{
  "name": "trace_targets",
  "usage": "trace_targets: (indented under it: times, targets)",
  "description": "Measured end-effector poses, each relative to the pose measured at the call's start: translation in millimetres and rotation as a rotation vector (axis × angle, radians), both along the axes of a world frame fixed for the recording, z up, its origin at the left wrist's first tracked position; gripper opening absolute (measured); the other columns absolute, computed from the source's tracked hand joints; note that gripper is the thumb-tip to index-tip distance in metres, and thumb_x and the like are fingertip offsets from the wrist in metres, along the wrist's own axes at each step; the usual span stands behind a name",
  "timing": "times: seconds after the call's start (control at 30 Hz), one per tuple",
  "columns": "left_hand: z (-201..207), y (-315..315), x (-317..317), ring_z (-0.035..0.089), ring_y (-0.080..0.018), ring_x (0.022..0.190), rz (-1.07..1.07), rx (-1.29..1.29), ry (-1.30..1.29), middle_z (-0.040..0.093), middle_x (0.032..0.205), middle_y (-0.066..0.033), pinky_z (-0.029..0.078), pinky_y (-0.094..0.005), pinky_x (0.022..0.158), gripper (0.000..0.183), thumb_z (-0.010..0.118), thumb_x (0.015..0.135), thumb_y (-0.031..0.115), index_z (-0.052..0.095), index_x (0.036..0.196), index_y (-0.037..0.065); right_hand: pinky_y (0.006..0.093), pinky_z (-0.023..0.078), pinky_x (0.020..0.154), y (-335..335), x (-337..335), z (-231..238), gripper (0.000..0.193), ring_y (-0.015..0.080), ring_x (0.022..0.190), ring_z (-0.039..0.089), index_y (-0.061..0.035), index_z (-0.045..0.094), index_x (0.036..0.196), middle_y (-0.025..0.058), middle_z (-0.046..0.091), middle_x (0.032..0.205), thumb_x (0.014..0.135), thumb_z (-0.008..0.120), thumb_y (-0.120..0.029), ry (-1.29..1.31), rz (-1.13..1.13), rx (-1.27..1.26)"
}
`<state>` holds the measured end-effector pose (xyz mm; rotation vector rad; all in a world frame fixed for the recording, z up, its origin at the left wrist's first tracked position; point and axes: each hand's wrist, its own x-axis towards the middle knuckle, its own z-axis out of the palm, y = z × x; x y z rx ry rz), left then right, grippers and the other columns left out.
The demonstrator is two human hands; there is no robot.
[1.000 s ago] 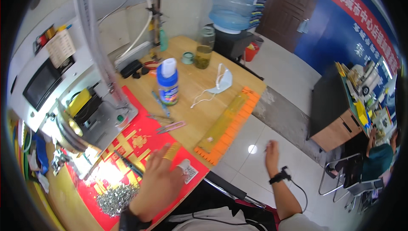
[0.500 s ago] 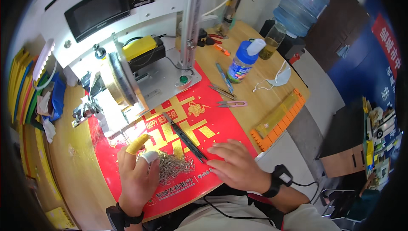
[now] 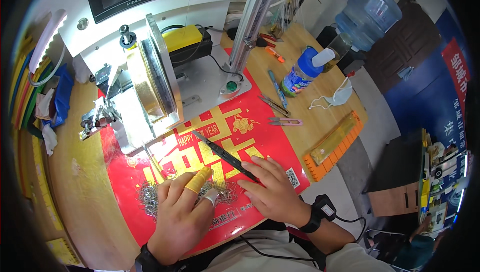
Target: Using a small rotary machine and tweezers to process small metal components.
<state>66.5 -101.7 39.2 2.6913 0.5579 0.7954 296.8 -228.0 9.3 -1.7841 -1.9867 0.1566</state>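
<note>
My left hand (image 3: 182,217) reaches over a pile of small bent metal wire pieces (image 3: 148,199). Its fingers are apart, with a yellow cover on one finger and a white one on the thumb. Nothing shows gripped in it, though its underside is hidden. My right hand (image 3: 277,192) has its thumb and fingers around the near end of black tweezers (image 3: 225,156). Their pointed end aims away to the left, over the red mat with gold print (image 3: 255,207).
A bench machine (image 3: 200,84) with a lit wheel and a screen stands behind the mat. To the right are pink-handled thread snips (image 3: 286,121), a blue-lidded jar (image 3: 298,74), a white mask (image 3: 341,94) and an orange ruled board (image 3: 332,144).
My left hand has turned palm down and spread across the pile. My right hand has closed in on the tweezers' near end. The whole view has shifted slightly.
</note>
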Motion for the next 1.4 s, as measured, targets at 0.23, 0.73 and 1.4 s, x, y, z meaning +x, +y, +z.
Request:
trace_targets:
  times: [0.23,0.73,1.4]
  targets:
    - [-11.3,-0.1,10.5,0.060,-0.0374,0.121,0.010,-0.011,0.042,0.067,0.134,-0.0165,0.045,-0.0508,0.099,0.031,0.084,0.073,0.007,0.075,0.102,0.005,0.0574,0.037,0.120,-8.4,6.4,-3.3,0.041,0.0404,0.142,0.050,-0.0052,0.073,0.125,0.0176,0.059,0.148,0.085,0.072,-0.002,0.086,-0.024,0.068]
    - [-11.7,-8.0,75.3,0.057,-0.0386,0.125,-0.068,0.076,0.192,0.064,0.136,-0.0184,0.043,-0.0507,0.101,0.027,0.080,0.075,0.009,0.072,0.100,0.005,0.0550,0.036,0.122,-11.1,17.6,-5.7,0.039,0.0371,0.146,0.045,0.0000,0.071,0.123,0.0174,0.057,0.148,0.085,0.071,-0.006,0.160,0.045,0.055]
    - [136.8,104.8,-51.0,0.065,-0.0378,0.097,0.385,0.124,-0.047,0.066,0.104,-0.0188,0.051,-0.0415,0.087,0.008,0.069,0.090,0.002,0.067,0.098,-0.002,0.0495,0.047,0.101,-5.6,1.7,-2.2,0.037,0.0379,0.121,0.060,-0.0004,0.071,0.123,0.0192,0.062,0.135,0.088,0.076,-0.011,0.104,-0.251,0.184]
